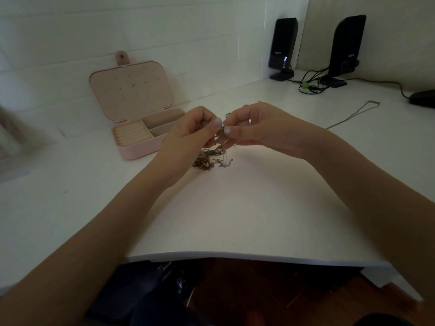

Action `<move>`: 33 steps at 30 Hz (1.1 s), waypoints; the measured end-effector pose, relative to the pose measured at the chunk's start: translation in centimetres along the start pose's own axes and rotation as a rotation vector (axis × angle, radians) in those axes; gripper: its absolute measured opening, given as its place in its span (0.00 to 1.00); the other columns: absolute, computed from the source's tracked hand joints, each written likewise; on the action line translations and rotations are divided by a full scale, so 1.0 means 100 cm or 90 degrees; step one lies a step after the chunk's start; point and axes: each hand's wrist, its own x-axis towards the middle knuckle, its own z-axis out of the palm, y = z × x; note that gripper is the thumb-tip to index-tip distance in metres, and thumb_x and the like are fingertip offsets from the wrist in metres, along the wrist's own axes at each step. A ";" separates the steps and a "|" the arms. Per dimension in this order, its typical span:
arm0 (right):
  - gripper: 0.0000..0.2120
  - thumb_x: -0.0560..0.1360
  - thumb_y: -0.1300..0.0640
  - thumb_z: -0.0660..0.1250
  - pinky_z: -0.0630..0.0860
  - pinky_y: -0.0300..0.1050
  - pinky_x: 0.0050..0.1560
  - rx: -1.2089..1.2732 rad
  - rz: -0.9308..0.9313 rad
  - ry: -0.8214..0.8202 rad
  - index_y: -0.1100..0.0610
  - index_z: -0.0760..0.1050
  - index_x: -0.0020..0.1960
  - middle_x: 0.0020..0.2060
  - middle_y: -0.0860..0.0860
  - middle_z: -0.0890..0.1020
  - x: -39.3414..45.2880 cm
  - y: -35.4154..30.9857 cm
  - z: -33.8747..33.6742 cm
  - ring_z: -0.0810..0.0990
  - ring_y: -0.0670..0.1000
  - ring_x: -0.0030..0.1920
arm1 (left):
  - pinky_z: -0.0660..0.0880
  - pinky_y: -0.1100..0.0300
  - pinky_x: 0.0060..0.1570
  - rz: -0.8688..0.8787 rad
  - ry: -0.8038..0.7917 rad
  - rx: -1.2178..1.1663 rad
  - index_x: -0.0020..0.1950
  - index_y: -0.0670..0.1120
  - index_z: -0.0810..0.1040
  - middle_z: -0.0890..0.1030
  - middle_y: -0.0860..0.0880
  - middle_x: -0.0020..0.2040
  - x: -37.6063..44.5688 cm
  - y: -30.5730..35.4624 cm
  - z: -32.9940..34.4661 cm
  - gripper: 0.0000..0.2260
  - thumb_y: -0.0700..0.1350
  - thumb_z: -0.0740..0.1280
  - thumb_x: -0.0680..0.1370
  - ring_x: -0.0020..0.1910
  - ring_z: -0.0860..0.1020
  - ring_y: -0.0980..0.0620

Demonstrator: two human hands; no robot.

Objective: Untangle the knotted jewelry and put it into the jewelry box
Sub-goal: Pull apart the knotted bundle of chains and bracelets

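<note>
A: Where's the jewelry?

B: Tangled jewelry [213,158] is a clump of thin silver and gold-brown chain, beaded in parts, lying on the white desk [235,208] right under the hands. Strands run up from it into the fingers.

A: Box?

B: Jewelry box [141,128] is pink, rounded corners, lid up against the wall. Ridged cream ring rolls on the left, open compartments on the right. It sits just left of the clump.

A: Room?

B: Smooth desk in front, with its curved near edge. A separate thin chain [353,114] lies far right, with two black speakers [283,48] and cables behind.

A: Fingers?

B: Left hand [195,132] and right hand [259,128] are curled, fingertips meeting, each pinching a strand. Ring on a right finger.
</note>
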 end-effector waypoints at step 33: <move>0.06 0.78 0.56 0.64 0.78 0.41 0.47 0.003 0.034 -0.019 0.56 0.76 0.43 0.28 0.46 0.75 0.003 -0.002 -0.005 0.73 0.44 0.31 | 0.79 0.58 0.47 -0.070 -0.019 -0.131 0.42 0.45 0.68 0.81 0.50 0.39 0.001 -0.001 0.000 0.09 0.39 0.57 0.83 0.39 0.83 0.51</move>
